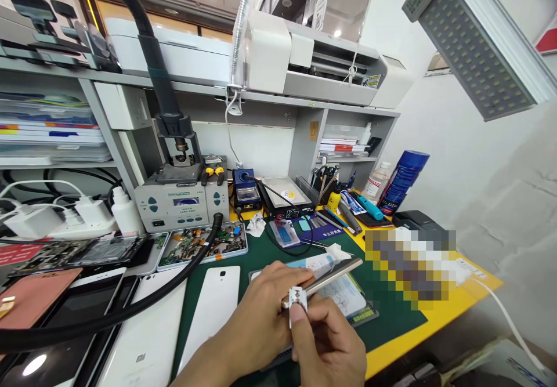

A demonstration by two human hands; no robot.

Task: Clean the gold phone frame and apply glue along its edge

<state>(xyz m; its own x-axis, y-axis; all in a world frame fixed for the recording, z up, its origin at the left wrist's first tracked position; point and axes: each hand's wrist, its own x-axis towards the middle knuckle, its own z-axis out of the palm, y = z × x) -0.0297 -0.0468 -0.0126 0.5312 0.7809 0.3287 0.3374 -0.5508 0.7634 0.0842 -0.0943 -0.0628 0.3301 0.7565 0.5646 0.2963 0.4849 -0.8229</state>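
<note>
My left hand is closed around a slim smartphone, held tilted above the bench with its edge toward me. In my right hand, the thumb presses a small flat metal razor blade with a cut-out middle. The blade is at the phone's near end; whether it has entered the seam I cannot tell. Under the hands lie a printed sheet and a dark-framed tray or mat, partly covered. A white phone lies face down to the left of my left hand.
Several phones, including a white one, lie at left under a black hose. Behind are a parts tray, a hot-air station and a soldering iron stand. A blue can stands right. A lamp hangs overhead.
</note>
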